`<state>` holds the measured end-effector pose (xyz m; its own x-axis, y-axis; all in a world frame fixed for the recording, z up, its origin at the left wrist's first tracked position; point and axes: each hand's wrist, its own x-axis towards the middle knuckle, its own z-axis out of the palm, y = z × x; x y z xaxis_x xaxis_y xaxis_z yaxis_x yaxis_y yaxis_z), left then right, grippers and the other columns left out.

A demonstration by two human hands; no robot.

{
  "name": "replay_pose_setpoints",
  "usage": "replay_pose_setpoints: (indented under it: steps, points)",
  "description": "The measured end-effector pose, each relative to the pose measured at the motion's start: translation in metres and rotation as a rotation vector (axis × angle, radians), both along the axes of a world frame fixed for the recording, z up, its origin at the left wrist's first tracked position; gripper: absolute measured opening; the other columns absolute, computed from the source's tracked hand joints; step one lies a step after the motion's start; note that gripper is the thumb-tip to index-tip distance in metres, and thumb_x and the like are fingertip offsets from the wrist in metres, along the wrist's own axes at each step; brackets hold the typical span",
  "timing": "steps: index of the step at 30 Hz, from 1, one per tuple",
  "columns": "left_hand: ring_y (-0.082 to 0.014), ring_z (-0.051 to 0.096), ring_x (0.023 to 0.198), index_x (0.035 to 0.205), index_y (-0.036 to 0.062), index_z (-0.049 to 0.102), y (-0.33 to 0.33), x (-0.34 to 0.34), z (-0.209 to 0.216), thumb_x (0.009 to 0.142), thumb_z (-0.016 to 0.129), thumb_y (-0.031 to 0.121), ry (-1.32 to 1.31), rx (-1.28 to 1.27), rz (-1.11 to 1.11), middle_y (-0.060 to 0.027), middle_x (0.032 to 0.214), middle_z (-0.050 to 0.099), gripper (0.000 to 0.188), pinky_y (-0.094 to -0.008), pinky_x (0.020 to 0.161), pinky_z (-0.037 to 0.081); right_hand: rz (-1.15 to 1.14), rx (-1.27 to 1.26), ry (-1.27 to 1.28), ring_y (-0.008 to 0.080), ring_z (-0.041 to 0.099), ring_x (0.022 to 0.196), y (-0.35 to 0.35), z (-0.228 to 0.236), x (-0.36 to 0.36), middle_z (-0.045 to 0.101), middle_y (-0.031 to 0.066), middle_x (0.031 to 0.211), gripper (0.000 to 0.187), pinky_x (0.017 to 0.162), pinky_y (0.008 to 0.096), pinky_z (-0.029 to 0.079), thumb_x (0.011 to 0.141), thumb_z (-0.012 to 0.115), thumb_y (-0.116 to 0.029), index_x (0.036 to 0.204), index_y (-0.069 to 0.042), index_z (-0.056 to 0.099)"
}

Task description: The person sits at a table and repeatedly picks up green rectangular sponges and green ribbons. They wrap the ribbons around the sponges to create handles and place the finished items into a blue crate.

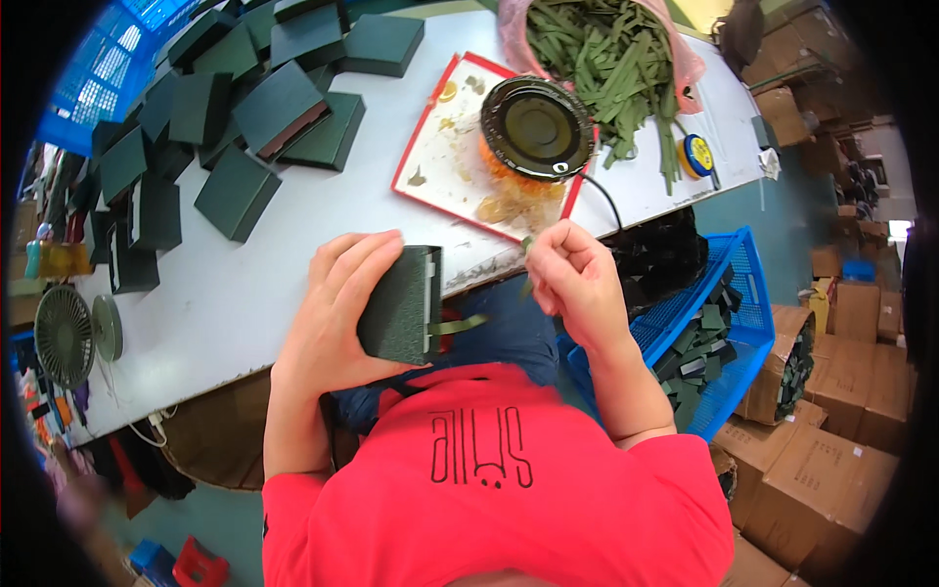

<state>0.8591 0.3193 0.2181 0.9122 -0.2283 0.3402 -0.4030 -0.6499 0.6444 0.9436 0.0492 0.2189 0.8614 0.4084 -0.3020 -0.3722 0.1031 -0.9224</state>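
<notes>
My left hand (328, 313) is wrapped round a small dark green box (396, 308) and holds it up at the table's near edge. From the box's right side sticks out a short green ribbon (460, 326). Just right of it, my right hand (579, 279) is closed in a pinch on a green ribbon strip (527, 247), whose end shows at the fingertips. Beyond the hands, a round black pot (538, 127) with amber residue round its base stands on a red-edged white board (440, 181) smeared with the same stuff.
Many dark green boxes (235, 191) lie heaped at the left of the white table (245, 303). A pink bag (685, 68) of green ribbon strips (611, 59) sits at the back, near a blue-yellow round tin (695, 157). A blue crate (748, 293) of green pieces stands right, beside cartons (822, 479).
</notes>
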Motion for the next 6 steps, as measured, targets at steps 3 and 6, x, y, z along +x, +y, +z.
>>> replay_pose_setpoints:
  steps: [3, 6]
  points:
    - [-0.0400, 0.051, 0.125, 0.143, 0.0042, 0.049, -0.002, 0.004, -0.002, 0.054, 0.094, 0.025, -0.031, -0.114, -0.101, -0.0148, 0.141, 0.055, 0.102, -0.0489, 0.105, 0.043, 0.215, -0.047, 0.074, 0.0036, 0.050, 0.055, 0.009, 0.011, -0.011, 0.058, -0.0033, 0.071, 0.013, 0.049, 0.0203, 0.037, 0.096, 0.068, -0.015, 0.092, -0.005, 0.060]
    - [-0.0404, 0.050, 0.126, 0.146, 0.0051, 0.046, -0.002, 0.003, 0.000, 0.055, 0.094, 0.023, -0.031, -0.140, -0.147, -0.0154, 0.143, 0.054, 0.105, -0.0497, 0.106, 0.043, 0.312, -0.060, 0.101, 0.0034, 0.050, 0.055, 0.017, 0.009, -0.011, 0.058, -0.0036, 0.072, 0.016, 0.049, 0.0201, 0.037, 0.097, 0.069, -0.018, 0.092, -0.005, 0.060]
